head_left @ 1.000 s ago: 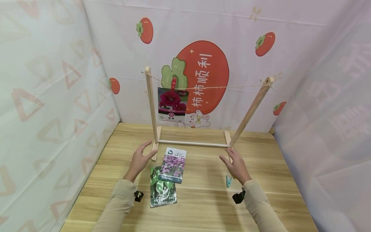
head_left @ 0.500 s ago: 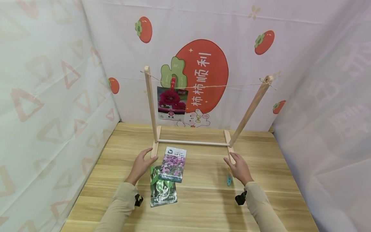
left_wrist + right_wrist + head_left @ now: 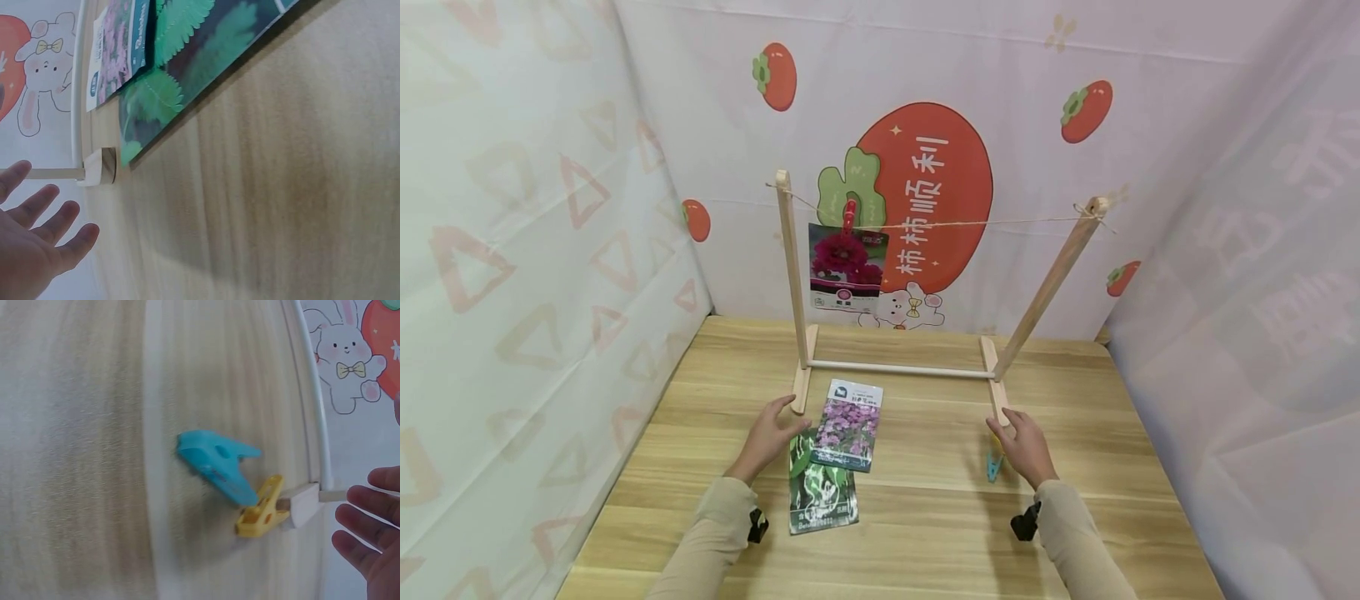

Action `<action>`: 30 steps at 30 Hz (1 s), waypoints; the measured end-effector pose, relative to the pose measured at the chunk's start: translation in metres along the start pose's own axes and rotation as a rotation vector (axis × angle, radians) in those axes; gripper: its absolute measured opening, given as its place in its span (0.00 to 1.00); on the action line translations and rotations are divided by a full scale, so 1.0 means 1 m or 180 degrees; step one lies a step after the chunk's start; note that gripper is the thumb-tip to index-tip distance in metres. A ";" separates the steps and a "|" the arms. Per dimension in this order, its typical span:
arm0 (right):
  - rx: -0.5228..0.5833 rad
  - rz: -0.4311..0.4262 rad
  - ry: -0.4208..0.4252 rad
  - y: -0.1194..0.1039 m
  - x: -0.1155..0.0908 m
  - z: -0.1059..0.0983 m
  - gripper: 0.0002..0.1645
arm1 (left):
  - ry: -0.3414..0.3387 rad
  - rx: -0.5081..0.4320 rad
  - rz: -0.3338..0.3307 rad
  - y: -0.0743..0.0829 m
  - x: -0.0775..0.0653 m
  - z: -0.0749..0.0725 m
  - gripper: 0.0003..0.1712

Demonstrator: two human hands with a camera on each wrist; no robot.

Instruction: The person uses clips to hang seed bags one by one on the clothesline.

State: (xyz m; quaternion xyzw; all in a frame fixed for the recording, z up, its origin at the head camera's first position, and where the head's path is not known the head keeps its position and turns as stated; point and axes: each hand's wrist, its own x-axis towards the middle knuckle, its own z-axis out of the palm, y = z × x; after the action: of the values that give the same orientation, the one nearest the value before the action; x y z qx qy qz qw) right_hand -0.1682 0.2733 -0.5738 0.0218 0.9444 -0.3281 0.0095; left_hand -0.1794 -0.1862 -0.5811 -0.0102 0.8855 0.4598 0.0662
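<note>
My left hand [image 3: 769, 437] has its fingers spread near the front end of the wooden stand's left foot [image 3: 802, 385], holding nothing. By the right foot's front end, my right hand [image 3: 1026, 443] is likewise spread and bare. The wooden stand [image 3: 1048, 287] has two posts, a white crossbar [image 3: 902, 369] and a string [image 3: 970, 224] tied between the tops. From the string a red clip [image 3: 849, 217] hangs a seed packet with dark pink flowers [image 3: 847, 268]. A purple-flower packet [image 3: 847, 427] overlaps a green-leaf packet [image 3: 822, 497] on the table beside my left hand.
Next to my right hand lie a blue clothespin [image 3: 215, 464] and a yellow clothespin [image 3: 260, 509]. The wood-grain table [image 3: 917, 517] is bounded by white printed cloth [image 3: 1030, 50] at the back and both sides.
Both hands have drawn back toward me, away from the stand's posts and along its feet to their front ends. The stand and packets stay in place.
</note>
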 end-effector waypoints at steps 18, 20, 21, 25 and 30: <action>-0.0333 0.0244 0.0029 0.017 -0.001 0.012 0.39 | -0.0108 0.0662 0.0229 -0.014 -0.004 0.015 0.41; -0.0355 0.0234 0.0020 0.018 -0.001 0.013 0.38 | -0.0117 0.0841 0.0225 -0.014 -0.005 0.017 0.41; -0.0372 0.0229 0.0016 0.018 -0.001 0.013 0.37 | -0.0126 0.0927 0.0218 -0.014 -0.006 0.018 0.42; -0.0465 0.0234 -0.0009 0.022 0.001 0.016 0.33 | -0.0196 0.1047 0.0110 -0.015 -0.007 0.021 0.44; -0.0610 0.0210 -0.0016 0.027 0.003 0.023 0.35 | -0.0301 0.1070 0.0022 -0.019 -0.008 0.023 0.46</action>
State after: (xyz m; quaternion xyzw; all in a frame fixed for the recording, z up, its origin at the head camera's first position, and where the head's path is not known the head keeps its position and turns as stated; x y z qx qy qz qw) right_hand -0.1702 0.2801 -0.6087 0.0510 0.9701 -0.2359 0.0248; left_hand -0.1678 -0.1781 -0.6086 0.0257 0.9458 0.3054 0.1070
